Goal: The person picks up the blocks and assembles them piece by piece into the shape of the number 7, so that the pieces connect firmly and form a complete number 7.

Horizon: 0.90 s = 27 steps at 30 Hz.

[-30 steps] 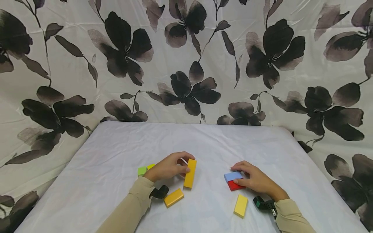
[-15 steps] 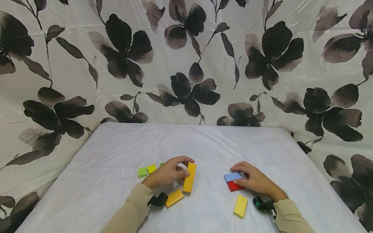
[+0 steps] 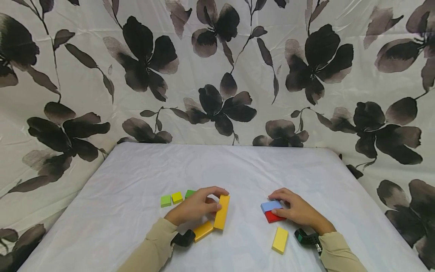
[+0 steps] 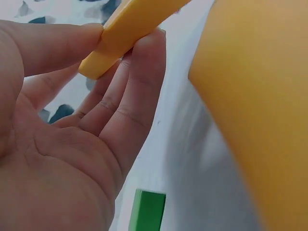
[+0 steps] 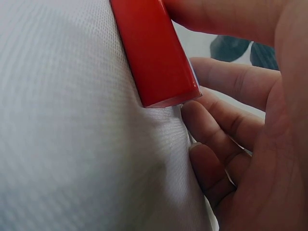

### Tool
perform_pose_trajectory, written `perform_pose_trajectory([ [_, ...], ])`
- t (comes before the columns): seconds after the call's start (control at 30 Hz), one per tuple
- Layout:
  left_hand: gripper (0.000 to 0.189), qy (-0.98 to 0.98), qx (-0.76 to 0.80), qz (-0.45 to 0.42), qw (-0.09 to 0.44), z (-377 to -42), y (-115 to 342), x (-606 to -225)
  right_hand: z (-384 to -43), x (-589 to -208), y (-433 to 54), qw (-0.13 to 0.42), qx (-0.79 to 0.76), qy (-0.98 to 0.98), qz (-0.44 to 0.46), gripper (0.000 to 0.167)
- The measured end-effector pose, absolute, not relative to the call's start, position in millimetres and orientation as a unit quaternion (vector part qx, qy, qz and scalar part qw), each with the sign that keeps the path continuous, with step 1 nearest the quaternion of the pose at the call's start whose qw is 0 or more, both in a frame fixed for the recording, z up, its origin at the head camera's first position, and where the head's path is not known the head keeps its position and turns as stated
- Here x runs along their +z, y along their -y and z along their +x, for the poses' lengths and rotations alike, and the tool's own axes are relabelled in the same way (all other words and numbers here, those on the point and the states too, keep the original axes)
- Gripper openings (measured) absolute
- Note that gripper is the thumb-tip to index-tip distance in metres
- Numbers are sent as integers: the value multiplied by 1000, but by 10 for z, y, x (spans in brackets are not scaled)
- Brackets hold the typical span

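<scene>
In the head view my left hand point(image 3: 192, 207) pinches a long orange-yellow block point(image 3: 222, 212) between thumb and fingertips. The left wrist view shows the same block point(image 4: 137, 29) gripped near one end, the palm bare. The held block's near end overlaps the right end of a second orange-yellow block point(image 3: 203, 231), which lies partly behind the wrist strap. Over to the right, my right hand point(image 3: 299, 207) holds a blue block point(image 3: 270, 206) and a red block point(image 3: 273, 217) lying side by side. Its thumb is on the red block point(image 5: 154, 53), with the other fingers curled beyond it.
A light green block point(image 3: 165, 201), a yellow block point(image 3: 177, 197) and a darker green block point(image 3: 189, 193) lie in a row beyond my left forearm. Another yellow block point(image 3: 280, 240) lies near the right wrist strap point(image 3: 307, 237). A white cloth point(image 3: 238, 166) covers the table.
My left hand has brought the held block nearer to me, to the end of the lying orange-yellow block. The small blocks behind that hand show more. My right hand stays put.
</scene>
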<state>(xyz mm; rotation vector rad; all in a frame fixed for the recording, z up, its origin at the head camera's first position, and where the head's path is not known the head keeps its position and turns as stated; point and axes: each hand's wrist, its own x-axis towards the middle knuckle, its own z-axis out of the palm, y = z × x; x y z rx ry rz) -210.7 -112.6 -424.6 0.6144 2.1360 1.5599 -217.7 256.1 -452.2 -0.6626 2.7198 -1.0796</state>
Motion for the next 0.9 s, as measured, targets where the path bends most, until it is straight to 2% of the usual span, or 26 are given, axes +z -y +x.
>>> perform_pose_trajectory([
  [0.37, 33, -759, 561, 235, 231, -2099, 1088, -4293, -2193, -4525, -2568, 69, -352, -907, -222, 45],
  [0.9, 37, -744, 559, 226, 288, -2058, 981, -4295, -2180, -4521, -2569, 69, -356, -904, -228, 44],
])
